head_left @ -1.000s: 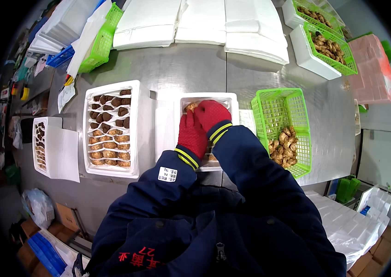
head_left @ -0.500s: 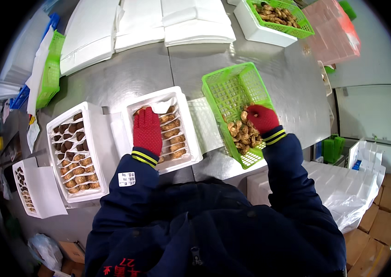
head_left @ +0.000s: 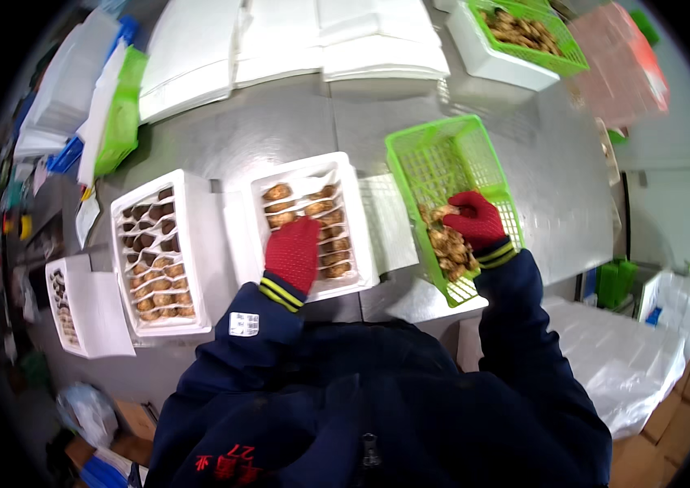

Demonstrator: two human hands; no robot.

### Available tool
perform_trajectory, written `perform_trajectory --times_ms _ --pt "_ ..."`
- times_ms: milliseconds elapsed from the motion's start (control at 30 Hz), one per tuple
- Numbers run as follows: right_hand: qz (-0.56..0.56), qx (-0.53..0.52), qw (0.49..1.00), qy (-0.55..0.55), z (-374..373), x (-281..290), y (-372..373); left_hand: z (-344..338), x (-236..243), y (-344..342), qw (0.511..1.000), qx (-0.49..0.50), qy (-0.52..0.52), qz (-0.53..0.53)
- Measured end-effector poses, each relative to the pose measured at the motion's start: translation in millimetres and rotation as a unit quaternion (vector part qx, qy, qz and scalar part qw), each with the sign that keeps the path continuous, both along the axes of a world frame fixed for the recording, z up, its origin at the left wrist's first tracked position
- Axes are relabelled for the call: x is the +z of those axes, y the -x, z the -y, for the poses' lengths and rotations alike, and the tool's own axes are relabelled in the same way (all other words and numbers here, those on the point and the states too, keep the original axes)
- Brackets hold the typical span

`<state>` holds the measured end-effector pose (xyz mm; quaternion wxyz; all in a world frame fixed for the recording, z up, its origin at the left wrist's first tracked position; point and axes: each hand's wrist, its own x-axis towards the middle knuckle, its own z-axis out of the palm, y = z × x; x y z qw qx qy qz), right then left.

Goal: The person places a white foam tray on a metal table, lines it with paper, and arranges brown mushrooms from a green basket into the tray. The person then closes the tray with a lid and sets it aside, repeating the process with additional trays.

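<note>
My left hand (head_left: 293, 250), in a red dotted glove, is in the middle white foam box (head_left: 360, 244), over the rows of light-brown mushrooms (head_left: 334, 244) between white paper dividers. Its fingers are bent together, tips down among the mushrooms, hiding whatever they hold. To the right, my right hand (head_left: 473, 218), gloved alike, reaches into the green basket (head_left: 426, 142), fingers closed on a pale-brown mushroom (head_left: 445, 211) above a loose pile. A second foam box (head_left: 199, 281), left of the middle one, holds rows of dark and light mushrooms.
A steel table (head_left: 552, 191) carries stacked white sheets (head_left: 377, 41), a green basket of mushrooms on a white box (head_left: 501, 65) at back right, baskets and lids (head_left: 121, 114) at back left, and a smaller box (head_left: 76, 317) far left. Wrapped white stock (head_left: 589, 366) lies lower right.
My right hand has gone from the middle box rightward into the basket and closed on a mushroom. My left hand has shifted down, its fingers now more bent, uncovering the box's upper-left mushrooms.
</note>
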<state>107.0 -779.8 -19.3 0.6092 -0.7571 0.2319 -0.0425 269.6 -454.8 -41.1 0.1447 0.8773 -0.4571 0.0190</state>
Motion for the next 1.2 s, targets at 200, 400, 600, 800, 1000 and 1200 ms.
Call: perform_trajectory --times_ms 200,400,600,800,1000,1200 --pt "0.193 0.12 0.961 0.16 -92 67 -105 33 26 -11 0.992 0.055 0.064 -0.096" --pt "0.148 0.224 0.93 0.25 -133 64 -146 19 17 -15 0.994 0.067 0.052 -0.068" --pt "0.167 0.26 0.891 0.333 -141 47 -160 35 14 -32 0.993 0.111 0.035 -0.03" --pt "0.13 0.287 0.822 0.475 -143 22 -174 33 16 -24 0.997 0.035 -0.048 -0.043" --pt "0.094 0.275 0.823 0.488 -136 23 -170 31 3 -22 0.999 0.024 -0.015 0.033" --pt "0.098 0.282 0.731 0.614 -141 22 -179 33 3 -25 1.0 -0.001 -0.003 0.011"
